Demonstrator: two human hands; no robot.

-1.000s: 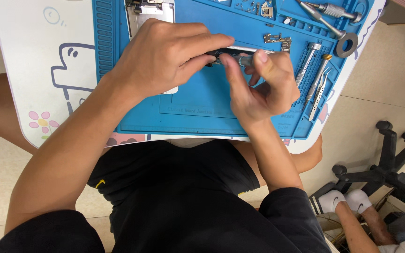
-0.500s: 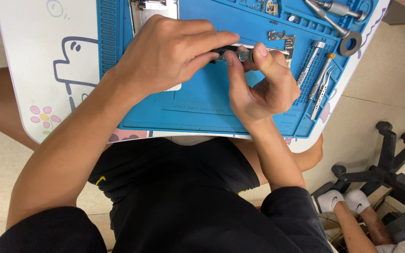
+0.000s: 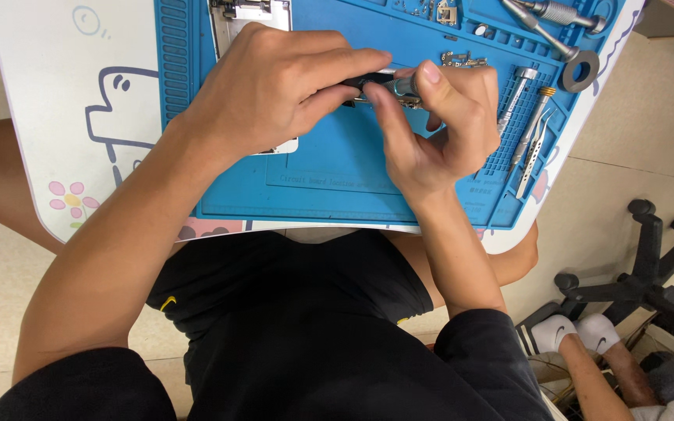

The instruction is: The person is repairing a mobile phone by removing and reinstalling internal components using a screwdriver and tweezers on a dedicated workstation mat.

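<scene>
Blue mat (image 3: 337, 168) on bench; left hand (image 3: 274, 86) and right hand (image 3: 442, 125) pinch together on small dark part (image 3: 372, 82) above mat centre. Risk: slipping grip drops it among loose screws (image 3: 462, 58) and tweezers (image 3: 532, 148).

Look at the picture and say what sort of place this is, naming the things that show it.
Probably a small electronics repair spot set up on a lap table at home or in a small shop. A blue silicone repair mat with moulded trays covers the white cartoon-printed tabletop, and silver metal tweezers lie beside slim metal screwdrivers.
</scene>
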